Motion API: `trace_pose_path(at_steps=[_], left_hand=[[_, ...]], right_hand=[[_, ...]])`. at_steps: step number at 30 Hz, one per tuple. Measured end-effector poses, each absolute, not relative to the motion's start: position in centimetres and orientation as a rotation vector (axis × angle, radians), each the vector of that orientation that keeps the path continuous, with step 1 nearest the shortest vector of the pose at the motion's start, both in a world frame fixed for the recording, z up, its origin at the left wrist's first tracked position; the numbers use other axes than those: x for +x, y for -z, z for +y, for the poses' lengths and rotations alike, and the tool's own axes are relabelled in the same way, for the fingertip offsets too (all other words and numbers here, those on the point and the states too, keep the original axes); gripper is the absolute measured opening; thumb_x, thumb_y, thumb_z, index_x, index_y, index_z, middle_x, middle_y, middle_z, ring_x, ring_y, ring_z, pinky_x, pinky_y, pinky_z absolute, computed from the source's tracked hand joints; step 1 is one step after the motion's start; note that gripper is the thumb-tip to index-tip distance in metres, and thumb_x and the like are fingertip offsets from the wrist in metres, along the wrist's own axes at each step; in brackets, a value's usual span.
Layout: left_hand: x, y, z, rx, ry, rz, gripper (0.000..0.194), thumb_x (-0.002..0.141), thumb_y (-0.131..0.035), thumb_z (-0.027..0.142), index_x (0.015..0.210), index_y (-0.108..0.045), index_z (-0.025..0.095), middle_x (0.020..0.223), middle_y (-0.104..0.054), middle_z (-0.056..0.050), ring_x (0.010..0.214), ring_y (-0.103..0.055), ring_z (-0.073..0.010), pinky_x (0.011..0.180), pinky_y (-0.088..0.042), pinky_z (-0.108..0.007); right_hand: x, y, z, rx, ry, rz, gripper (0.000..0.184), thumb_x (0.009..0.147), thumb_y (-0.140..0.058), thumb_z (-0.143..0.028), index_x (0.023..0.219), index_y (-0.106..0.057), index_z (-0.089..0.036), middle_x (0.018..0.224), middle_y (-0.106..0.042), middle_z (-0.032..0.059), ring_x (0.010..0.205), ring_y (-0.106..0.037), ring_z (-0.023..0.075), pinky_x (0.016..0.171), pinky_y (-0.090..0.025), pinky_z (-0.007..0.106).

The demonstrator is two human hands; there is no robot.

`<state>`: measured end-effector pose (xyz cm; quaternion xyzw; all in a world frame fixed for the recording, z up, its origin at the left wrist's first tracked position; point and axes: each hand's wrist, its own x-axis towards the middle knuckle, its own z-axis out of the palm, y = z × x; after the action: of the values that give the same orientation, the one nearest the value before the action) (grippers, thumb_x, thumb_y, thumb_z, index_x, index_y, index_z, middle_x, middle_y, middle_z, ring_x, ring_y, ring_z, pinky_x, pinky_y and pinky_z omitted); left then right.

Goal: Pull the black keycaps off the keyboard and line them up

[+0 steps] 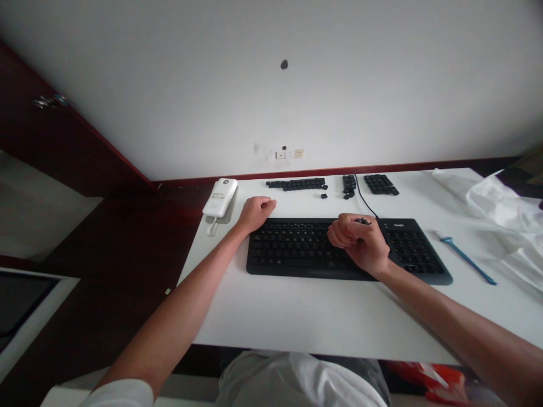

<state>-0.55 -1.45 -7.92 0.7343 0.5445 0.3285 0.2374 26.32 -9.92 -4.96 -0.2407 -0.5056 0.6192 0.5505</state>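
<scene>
A black keyboard lies on the white table, its left part bare of loose keycaps and its number pad at the right. My left hand is closed in a fist and rests by the keyboard's upper left corner. Over the keyboard's middle right, my right hand is closed around a small black object; only its end shows, so I cannot tell its kind. Loose black keycaps stand behind the keyboard in a long row, a smaller group and a block.
A white handheld device with a strap lies at the table's left edge. On the right are a blue brush and crumpled white plastic. The keyboard's cable runs to the back edge. A wall stands behind.
</scene>
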Motion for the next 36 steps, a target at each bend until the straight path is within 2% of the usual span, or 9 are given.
trace_pose_path(at_steps=[7,14,22,27,31,36], left_hand=[[-0.5,7.8,-1.4,2.012,-0.909,1.493,0.046,0.091,-0.049,0.043,0.062,-0.022,0.021,0.065,-0.020,0.003,0.065,-0.022,-0.0109,0.064,-0.017,-0.031],[-0.6,7.9,-1.5,2.024,-0.910,1.489,0.046,0.092,-0.049,0.043,0.062,-0.023,0.021,0.064,-0.020,0.003,0.064,-0.022,-0.0107,0.064,-0.018,-0.032],[-0.5,7.8,-1.4,2.020,-0.917,1.493,0.045,0.090,-0.048,0.043,0.061,-0.022,0.021,0.064,-0.020,0.003,0.064,-0.023,-0.0113,0.063,-0.018,-0.031],[-0.5,7.8,-1.5,2.023,-0.915,1.492,0.044,0.090,-0.048,0.041,0.060,-0.023,0.021,0.064,-0.021,0.003,0.065,-0.022,-0.0114,0.064,-0.017,-0.031],[-0.5,7.9,-1.4,2.018,-0.914,1.495,0.045,0.090,-0.049,0.042,0.061,-0.021,0.021,0.065,-0.020,0.003,0.065,-0.021,-0.0112,0.064,-0.018,-0.031],[-0.5,7.9,-1.4,2.014,-0.903,1.500,0.045,0.090,-0.049,0.042,0.060,-0.023,0.021,0.065,-0.020,0.003,0.066,-0.022,-0.0115,0.064,-0.018,-0.031]], right_hand=[[26.4,6.5,-9.7,-0.672,-1.382,-1.388,0.038,0.093,-0.061,-0.024,0.058,-0.047,-0.022,0.055,-0.038,-0.0036,0.052,-0.033,0.0124,0.051,-0.022,0.032],[26.4,6.8,-9.4,-0.675,-1.348,-1.455,0.040,0.096,-0.062,-0.029,0.059,-0.048,-0.022,0.055,-0.040,-0.0037,0.052,-0.034,0.0122,0.051,-0.023,0.032],[26.3,6.3,-9.6,-0.599,-1.415,-1.521,0.028,0.096,-0.062,-0.032,0.072,-0.051,-0.022,0.066,-0.047,-0.0018,0.062,-0.040,0.0157,0.059,-0.030,0.034],[26.2,6.9,-9.4,-0.654,-1.414,-1.617,0.028,0.099,-0.059,-0.035,0.075,-0.051,-0.022,0.069,-0.046,-0.0018,0.064,-0.039,0.0161,0.061,-0.029,0.034],[26.2,6.8,-9.2,-0.628,-1.445,-1.611,0.025,0.098,-0.057,-0.031,0.076,-0.048,-0.023,0.069,-0.045,-0.0020,0.065,-0.038,0.0165,0.062,-0.029,0.034],[26.5,5.3,-9.2,-0.658,-1.480,-1.714,0.006,0.090,-0.054,-0.019,0.088,-0.050,-0.024,0.079,-0.049,-0.0005,0.074,-0.043,0.0186,0.070,-0.036,0.034]])
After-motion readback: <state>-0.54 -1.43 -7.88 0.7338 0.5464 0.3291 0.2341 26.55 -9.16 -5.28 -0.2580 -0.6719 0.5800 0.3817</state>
